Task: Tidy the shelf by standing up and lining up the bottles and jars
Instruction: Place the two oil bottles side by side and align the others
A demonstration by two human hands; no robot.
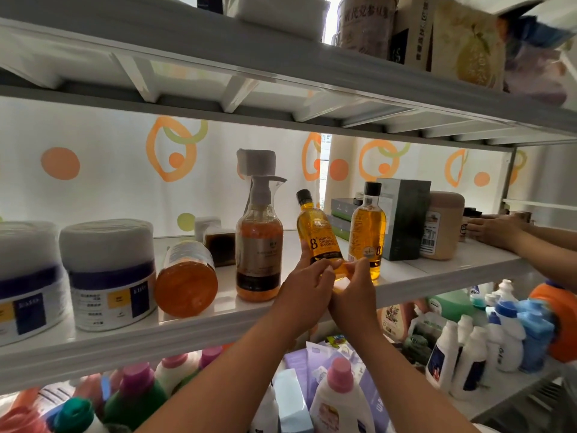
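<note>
Both my hands hold one amber shampoo bottle (317, 234) with a black cap by its base, tilted to the left just above the white shelf (437, 270). My left hand (307, 284) grips its lower left side and my right hand (354, 287) pinches its lower right corner. A matching amber bottle (368, 229) stands upright right behind it. To the left stands a pump bottle (259, 242) of orange beads. An orange jar (187, 276) lies on its side further left. Two white tubs (109, 273) stand at the far left.
Dark boxes (402, 217) and a beige tub (443, 226) stand at the right of the shelf, where another person's hand (496, 228) reaches in. Detergent bottles (468, 351) crowd the shelf below. Bags and boxes (437, 32) fill the shelf above.
</note>
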